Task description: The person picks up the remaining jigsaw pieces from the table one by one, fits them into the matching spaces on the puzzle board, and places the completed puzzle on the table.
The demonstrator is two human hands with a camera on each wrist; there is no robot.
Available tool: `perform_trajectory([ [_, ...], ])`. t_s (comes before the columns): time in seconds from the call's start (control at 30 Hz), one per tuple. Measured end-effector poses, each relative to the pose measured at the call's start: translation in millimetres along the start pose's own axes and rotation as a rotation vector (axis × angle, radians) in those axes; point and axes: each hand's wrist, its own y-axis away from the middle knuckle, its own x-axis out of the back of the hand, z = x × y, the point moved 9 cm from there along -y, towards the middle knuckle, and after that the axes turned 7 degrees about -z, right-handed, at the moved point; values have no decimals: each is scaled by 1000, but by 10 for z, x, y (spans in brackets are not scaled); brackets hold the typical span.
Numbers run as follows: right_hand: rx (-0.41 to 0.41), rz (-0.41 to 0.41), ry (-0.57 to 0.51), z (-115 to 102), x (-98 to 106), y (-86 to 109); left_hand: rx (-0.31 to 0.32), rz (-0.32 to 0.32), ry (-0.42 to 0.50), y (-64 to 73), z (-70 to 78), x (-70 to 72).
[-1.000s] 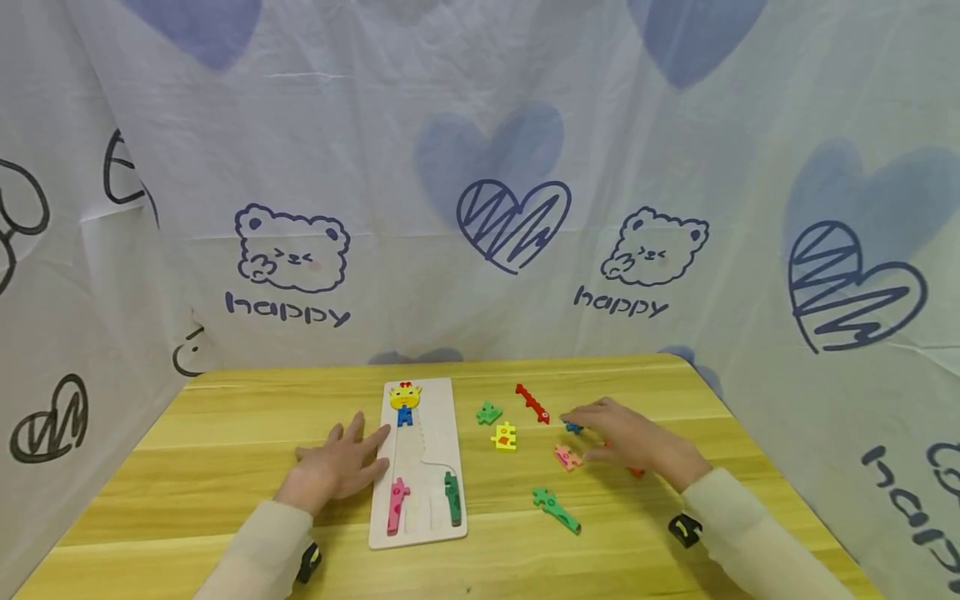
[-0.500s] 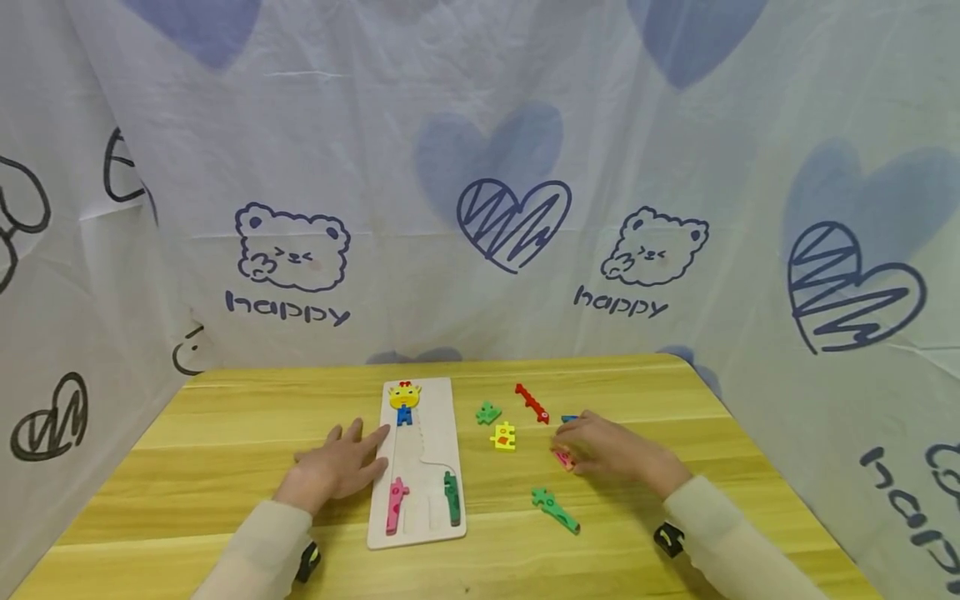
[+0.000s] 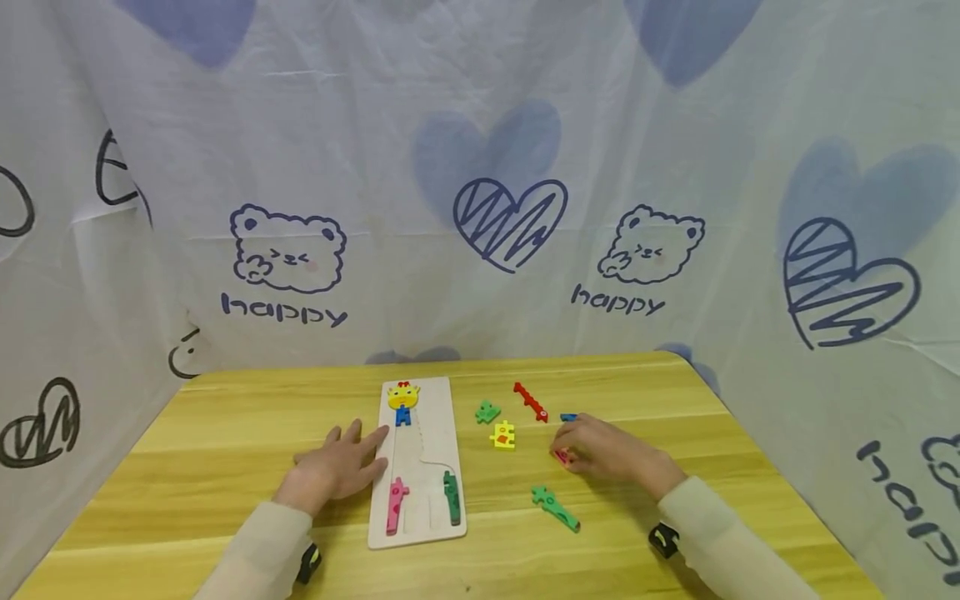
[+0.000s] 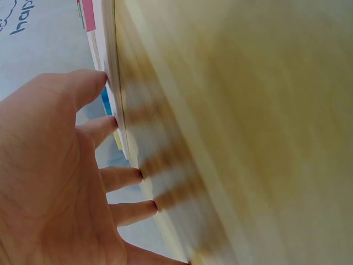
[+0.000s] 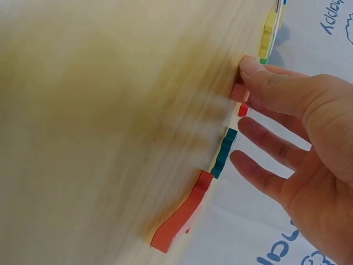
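My left hand point(image 3: 333, 469) rests on the table with fingers spread, thumb and forefinger at the left edge of a white puzzle board point(image 3: 422, 533). Set in the board are a yellow giraffe head point(image 3: 403, 396), a blue piece point(image 3: 402, 416), a pink leg piece point(image 3: 395, 506) and a dark green leg piece point(image 3: 452, 498). To the right, my right hand point(image 3: 611, 450) pinches a pink puzzle piece point(image 5: 239, 92) between thumb and forefinger, low over the wood. Its other fingers extend loosely. That hand partly hides the pink piece and a blue piece point(image 3: 569, 417) in the head view.
Between board and right hand lie a yellow piece point(image 3: 504, 435), a green piece point(image 3: 487, 412), a long red piece point(image 3: 531, 402) and a green leg piece point(image 3: 556, 508). An orange-red piece point(image 5: 183, 214) lies by the right hand. A printed cloth point(image 3: 405, 275) hangs behind the table.
My right hand has moved left from over the blue piece to the pink piece and now pinches it. The left hand has stayed in place.
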Motion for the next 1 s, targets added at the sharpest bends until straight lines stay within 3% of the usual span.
perform_trajectory([
  [0.63, 2, 39, -45, -52, 15, -33, -1, 10, 8, 4, -7, 0],
  [1.0, -63, 46, -75, -92, 67, -120, -4, 2, 12, 28, 7, 9],
])
